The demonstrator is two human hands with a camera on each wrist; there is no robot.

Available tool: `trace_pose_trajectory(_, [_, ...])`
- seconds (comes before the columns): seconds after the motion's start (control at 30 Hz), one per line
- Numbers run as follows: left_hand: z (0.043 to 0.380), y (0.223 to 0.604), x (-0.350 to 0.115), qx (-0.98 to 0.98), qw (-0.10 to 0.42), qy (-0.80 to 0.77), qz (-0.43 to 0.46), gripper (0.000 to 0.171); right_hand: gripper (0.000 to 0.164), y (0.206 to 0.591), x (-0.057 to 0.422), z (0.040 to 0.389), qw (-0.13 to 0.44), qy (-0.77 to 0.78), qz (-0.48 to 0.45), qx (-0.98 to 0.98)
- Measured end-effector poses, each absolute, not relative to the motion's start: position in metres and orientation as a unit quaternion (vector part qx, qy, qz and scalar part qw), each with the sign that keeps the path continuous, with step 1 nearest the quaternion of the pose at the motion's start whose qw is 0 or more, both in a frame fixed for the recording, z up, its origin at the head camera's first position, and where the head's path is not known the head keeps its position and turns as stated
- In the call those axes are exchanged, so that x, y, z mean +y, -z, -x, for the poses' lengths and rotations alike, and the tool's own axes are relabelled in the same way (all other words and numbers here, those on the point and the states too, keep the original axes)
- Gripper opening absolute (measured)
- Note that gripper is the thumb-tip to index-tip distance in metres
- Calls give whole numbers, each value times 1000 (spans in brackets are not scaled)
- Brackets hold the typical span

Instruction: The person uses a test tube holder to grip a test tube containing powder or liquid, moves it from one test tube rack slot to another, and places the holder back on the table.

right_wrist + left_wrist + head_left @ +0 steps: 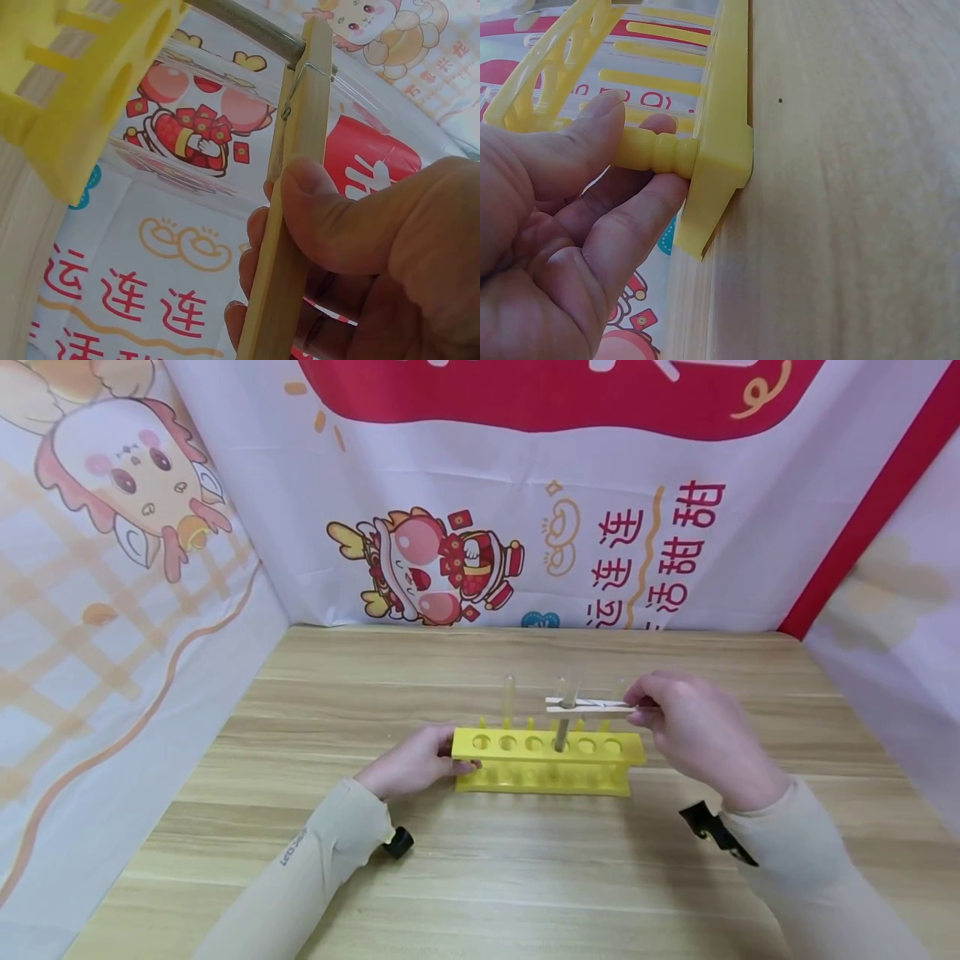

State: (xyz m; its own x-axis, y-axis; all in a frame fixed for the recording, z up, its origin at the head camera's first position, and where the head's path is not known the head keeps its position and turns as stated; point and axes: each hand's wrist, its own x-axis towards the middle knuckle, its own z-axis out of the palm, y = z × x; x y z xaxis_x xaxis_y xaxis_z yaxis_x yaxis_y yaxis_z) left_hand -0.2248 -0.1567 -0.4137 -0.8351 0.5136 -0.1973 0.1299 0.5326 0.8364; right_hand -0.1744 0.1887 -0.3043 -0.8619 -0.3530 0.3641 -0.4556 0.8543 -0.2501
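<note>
A yellow test tube rack [543,760] stands on the table between both hands. My left hand [416,764] grips the rack's left end, with thumb and fingers round the ridged end post [660,152] in the left wrist view. In my right hand [701,731] is a wooden test tube holder [292,217], held level, thumb pressing along one arm. Its jaws clamp a glass test tube [562,737] with greyish contents. The tube leans slightly, and its lower end overlaps a hole right of the rack's middle in the head view.
Clear test tubes, one of them a tube with a rounded top [509,693], stand at the rack's back row of pegs. The wooden table [450,893] meets printed cloth walls [442,460] at the back and sides. Black bands sit on both sleeves.
</note>
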Motion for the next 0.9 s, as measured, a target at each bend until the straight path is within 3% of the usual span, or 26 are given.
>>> trace_pose_trajectory(0.9, [225, 414, -157, 846, 217, -448, -193, 33, 16, 339, 186, 177, 165, -178, -212, -947])
